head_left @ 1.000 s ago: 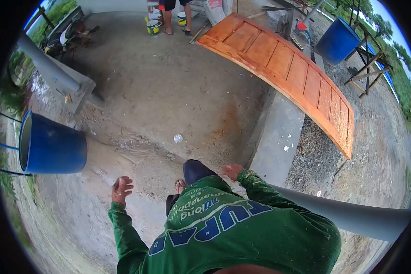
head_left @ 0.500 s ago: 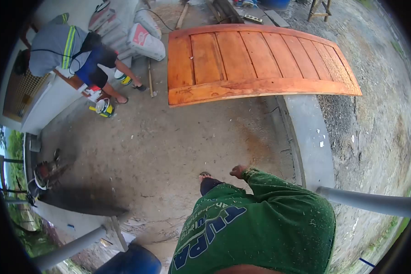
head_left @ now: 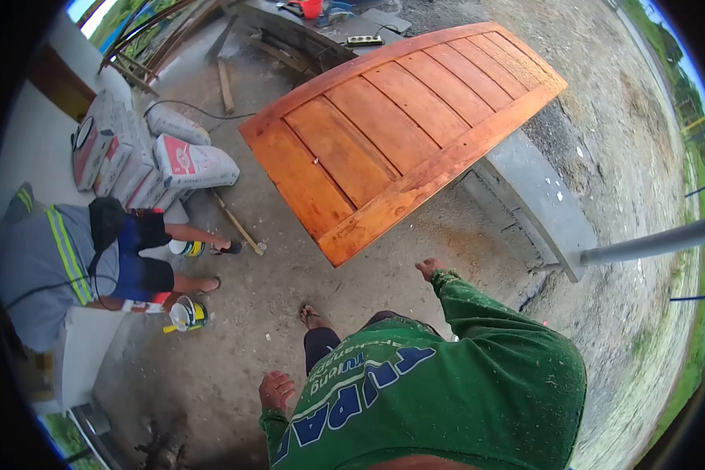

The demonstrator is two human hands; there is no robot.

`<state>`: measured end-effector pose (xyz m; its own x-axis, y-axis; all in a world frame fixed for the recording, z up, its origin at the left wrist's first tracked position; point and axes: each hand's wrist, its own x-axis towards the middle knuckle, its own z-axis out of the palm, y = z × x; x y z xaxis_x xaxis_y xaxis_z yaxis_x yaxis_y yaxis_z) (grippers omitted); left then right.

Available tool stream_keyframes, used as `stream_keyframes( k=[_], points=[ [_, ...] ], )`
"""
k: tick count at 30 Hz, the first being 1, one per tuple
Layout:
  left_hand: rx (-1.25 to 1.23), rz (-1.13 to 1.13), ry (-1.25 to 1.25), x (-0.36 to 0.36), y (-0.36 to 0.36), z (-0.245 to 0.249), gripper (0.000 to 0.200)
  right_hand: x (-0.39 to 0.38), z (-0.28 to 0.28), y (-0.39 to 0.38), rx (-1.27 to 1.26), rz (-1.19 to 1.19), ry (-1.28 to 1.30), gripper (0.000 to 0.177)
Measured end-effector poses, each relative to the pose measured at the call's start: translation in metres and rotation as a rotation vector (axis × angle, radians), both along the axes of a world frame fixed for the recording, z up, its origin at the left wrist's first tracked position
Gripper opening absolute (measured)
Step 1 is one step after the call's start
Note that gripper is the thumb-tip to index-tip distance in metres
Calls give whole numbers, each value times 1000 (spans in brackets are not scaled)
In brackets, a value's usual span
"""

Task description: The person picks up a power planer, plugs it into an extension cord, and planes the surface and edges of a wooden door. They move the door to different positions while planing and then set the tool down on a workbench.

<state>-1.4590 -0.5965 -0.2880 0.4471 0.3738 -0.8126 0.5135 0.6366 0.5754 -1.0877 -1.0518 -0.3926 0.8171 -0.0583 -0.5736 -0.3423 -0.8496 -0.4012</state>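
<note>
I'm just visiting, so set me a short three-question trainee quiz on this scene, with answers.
1. Which of the camera wearer's bare hands is nearer the orange-brown panelled wooden slab?
2. True or false: both hands are touching that slab.
3. Fill in: the stripes on the other person's grey fabric top are ____.

Key:
1. The right hand.
2. False; floor shows between the right hand and the slab, and the left hand is farther off.
3. Yellow-green.

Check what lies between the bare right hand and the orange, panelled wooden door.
In the head view, only grey concrete floor shows between the right hand and the door; no object there.
</note>
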Motion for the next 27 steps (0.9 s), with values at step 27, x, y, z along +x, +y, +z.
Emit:
stream_keyframes(
  k=[27],
  points=[
    [266,-1126,162,660,231,-125,72,70,-95,267,551,-1490,199,93]
  ],
)
